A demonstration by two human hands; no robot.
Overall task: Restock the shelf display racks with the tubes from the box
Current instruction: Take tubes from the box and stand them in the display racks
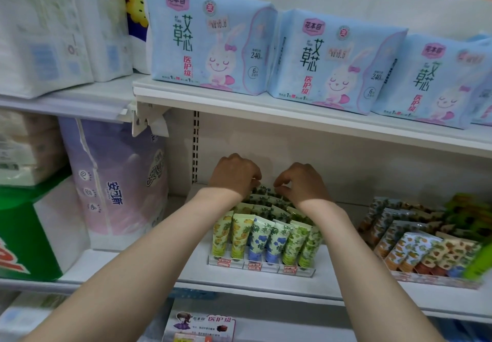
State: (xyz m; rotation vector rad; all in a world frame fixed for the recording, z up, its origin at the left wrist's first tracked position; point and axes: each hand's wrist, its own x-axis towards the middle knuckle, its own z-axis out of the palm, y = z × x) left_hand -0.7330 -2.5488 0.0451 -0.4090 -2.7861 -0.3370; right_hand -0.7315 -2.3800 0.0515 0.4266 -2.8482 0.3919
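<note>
Shop: stocked shelves [266,102], price-stickered pad pkgs [207,40] & tubes [266,235] in display rack [261,265].

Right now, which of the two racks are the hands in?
The left rack, with yellow, blue and green tubes in front. The left hand and right hand both reach its back rows; the right rack is untouched.

Your clear rack [262,268] sits mid-shelf [186,269]. Its tubes [266,237] stand cap-down in tight rows: front row has a yellow-fruit pair left, blue-flower pair centre, green pair right, with darker green rows behind. A second rack [436,279] sits to your right, holding mixed-pattern tubes [415,251], also cap-down.
</note>
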